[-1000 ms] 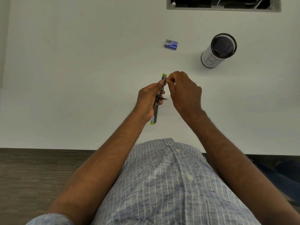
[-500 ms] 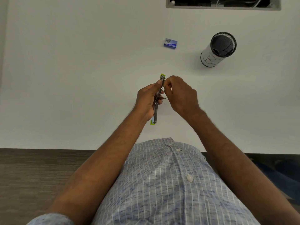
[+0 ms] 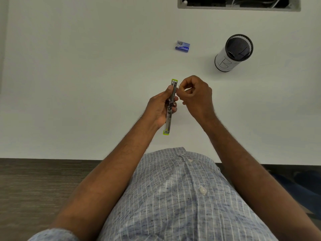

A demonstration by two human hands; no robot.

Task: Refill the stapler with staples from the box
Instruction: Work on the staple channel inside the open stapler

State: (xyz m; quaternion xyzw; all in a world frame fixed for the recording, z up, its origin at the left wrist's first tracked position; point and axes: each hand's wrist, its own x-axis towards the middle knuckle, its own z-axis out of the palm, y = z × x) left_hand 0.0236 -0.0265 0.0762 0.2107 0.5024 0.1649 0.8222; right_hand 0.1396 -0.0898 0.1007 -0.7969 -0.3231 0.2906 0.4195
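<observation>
One stapler (image 3: 169,108), slim, metal, lime-tipped, opened out lengthwise, gripped in left hand (image 3: 160,106) above white table (image 3: 78,75). One blue staple box (image 3: 182,46) far behind, apart. One mesh cup (image 3: 233,53) far right; contents unclear. Right hand (image 3: 197,94) curled, fingertips pinched narrow beside stapler; held item indiscernible.
</observation>
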